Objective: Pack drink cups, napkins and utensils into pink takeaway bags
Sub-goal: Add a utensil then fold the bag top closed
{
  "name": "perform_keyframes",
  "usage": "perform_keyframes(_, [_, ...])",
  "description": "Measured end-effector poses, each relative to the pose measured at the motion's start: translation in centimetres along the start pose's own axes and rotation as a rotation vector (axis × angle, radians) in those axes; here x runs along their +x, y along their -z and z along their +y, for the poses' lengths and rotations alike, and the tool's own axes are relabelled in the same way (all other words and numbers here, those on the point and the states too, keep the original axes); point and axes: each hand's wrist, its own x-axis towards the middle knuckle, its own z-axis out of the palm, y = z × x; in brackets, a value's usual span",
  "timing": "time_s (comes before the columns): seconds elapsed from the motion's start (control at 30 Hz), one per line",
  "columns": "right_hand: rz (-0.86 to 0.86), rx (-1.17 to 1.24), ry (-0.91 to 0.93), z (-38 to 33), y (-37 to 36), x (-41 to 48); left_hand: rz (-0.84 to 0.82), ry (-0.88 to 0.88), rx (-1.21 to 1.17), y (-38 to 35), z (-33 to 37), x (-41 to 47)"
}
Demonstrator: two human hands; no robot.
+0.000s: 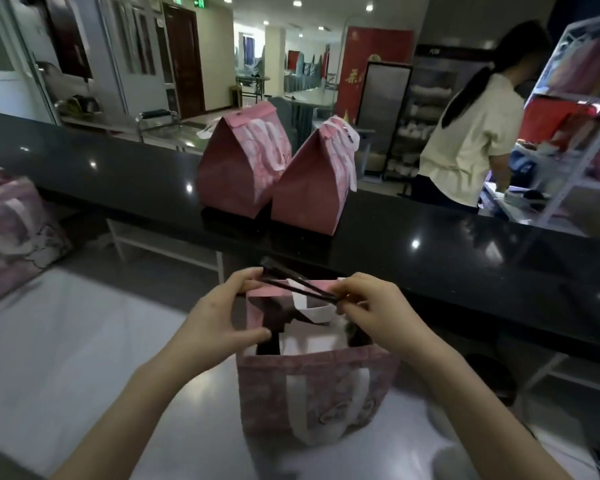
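An open pink takeaway bag point(312, 393) with white handles stands on the steel worktop in front of me. White items show inside it; I cannot tell what they are. My left hand point(222, 317) grips the bag's left rim, thumb inside. My right hand point(371, 306) pinches thin dark utensils point(298, 284), like chopsticks, which lie across the bag's mouth and point up to the left. Two closed pink bags point(239, 168) point(312, 188) stand folded shut on the black counter beyond.
The black counter point(430, 258) runs across behind the open bag. Another pink bag point(11, 233) sits at the left on the steel worktop point(84, 358). A person in a pale shirt point(471, 140) stands beyond the counter near white shelving point(575, 133).
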Motion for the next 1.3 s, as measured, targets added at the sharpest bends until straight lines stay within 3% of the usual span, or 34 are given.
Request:
perform_keyframes(0.13, [-0.039,0.05,-0.038,-0.5,-2.2,0.5,-0.196,0.031,-0.035,-0.1,-3.1,-0.6])
perform_keyframes(0.4, [-0.146,-0.283,-0.121,1.6,-2.6,-0.4,-0.21,-0.009,-0.115,0.9,-5.0,0.0])
perform_keyframes(0.57, [-0.213,-0.353,-0.108,1.8,-3.4,-0.2,-0.204,-0.028,-0.124,0.2,-4.5,0.4])
perform_keyframes(0.7, [-0.068,-0.369,0.002,2.5,-3.0,-0.5,-0.106,-0.034,-0.095,0.0,-4.0,0.4])
perform_keyframes(0.8, [0.048,-0.44,0.078,3.8,-2.2,-0.5,-0.13,-0.045,-0.082,0.0,-3.5,0.0])
perform_keyframes(0.93, [0.086,-0.517,0.049,5.1,-1.5,1.0,-0.223,-0.066,0.009,-0.4,-2.8,0.1])
perform_keyframes(1.13, [0.099,-0.599,-0.024,6.4,-1.4,3.1,-0.108,-0.003,0.098,-0.9,-2.6,2.2])
perform_keyframes(1.2, [0.137,-0.549,-0.053,6.8,-1.4,3.3,-0.108,0.01,0.099,-1.2,-2.8,2.6])
perform_keyframes(1.3, [0.208,-0.255,-0.12,7.5,-1.3,3.0,-0.122,0.006,0.105,-1.6,-3.2,3.0])
